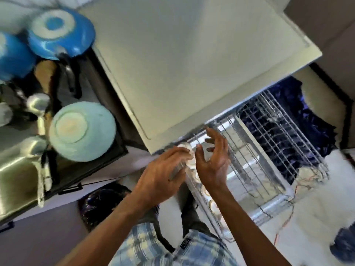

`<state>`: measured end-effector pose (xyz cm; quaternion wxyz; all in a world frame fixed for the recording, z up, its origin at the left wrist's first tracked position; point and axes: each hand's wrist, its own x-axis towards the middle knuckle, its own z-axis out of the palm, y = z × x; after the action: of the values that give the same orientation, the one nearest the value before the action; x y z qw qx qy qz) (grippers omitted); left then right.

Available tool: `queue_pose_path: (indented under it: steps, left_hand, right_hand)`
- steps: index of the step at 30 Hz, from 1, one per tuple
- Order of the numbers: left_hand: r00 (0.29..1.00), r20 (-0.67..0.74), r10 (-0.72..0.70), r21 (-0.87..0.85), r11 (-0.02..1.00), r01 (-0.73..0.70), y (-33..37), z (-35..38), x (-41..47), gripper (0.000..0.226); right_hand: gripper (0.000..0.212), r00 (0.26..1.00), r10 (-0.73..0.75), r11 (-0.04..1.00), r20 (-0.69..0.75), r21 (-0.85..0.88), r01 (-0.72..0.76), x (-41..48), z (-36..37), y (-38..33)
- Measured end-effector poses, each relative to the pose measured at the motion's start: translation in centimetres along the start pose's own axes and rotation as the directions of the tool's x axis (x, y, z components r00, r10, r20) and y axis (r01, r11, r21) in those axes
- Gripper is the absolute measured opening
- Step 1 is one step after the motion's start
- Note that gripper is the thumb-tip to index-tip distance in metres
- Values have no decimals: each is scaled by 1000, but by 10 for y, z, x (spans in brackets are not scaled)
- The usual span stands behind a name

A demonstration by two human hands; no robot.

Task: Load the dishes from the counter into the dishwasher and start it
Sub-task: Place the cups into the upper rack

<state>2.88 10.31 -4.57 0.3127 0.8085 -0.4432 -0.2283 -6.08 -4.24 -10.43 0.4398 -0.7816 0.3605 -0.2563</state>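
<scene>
Glass point(178, 170) under left fingers point(172, 153)

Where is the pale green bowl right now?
Head view, left side: the pale green bowl lies upside down beside the steel sink, left of the white counter.

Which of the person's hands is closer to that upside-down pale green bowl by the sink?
Left. The left hand is right of the pale green bowl, at the edge of the dishwasher rack; the right hand is farther right, over the rack.
</scene>
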Motion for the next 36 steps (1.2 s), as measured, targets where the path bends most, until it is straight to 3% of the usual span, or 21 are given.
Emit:
queue_pose_path:
  steps: [3,5,7,11,13,15,20,25,31,36]
  left_hand:
    - [946,-319,-56,-20,998,53,-4,-49,-30,23]
    - [849,-515,-114,-36,993,112,-17,-75,-52,21]
    - [709,-680,-188,-65,978,197,-36,-101,-81,23]
    - [434,-848,-305,-151,923,354,-82,-136,-141,23]
    - [358,-869,-341,-176,890,421,-112,-150,-168,25]
    - [363,-858,-364,-162,862,480,-142,-161,-185,31]
    - [474,-771,-426,-89,809,581,-224,-182,-195,44]
    - [623,-700,-348,179,760,625,-270,-195,-184,49]
    - [663,-640,-387,222,734,642,-273,-198,-180,57]
    - [664,-635,-395,205,743,637,-271,-199,-180,57]
  right_hand:
    - [41,986,-153,986,74,83,146,-3,25,-44]
    - [41,953,-253,963,168,136,232,-7,46,-73]
    - [37,901,-350,933,257,179,312,-13,71,-106]
    - [35,811,-449,891,374,249,379,-19,123,-163]
    - [35,751,-502,865,430,248,436,-23,149,-188]
    - [38,703,-525,847,480,208,490,-23,175,-211]
    - [39,638,-561,791,527,115,601,-10,243,-279]
    - [65,506,-495,700,707,-21,714,0,324,-338]
    - [78,422,-299,550,856,-207,809,1,390,-375]
    - [73,430,-205,498,879,-284,819,0,412,-369]
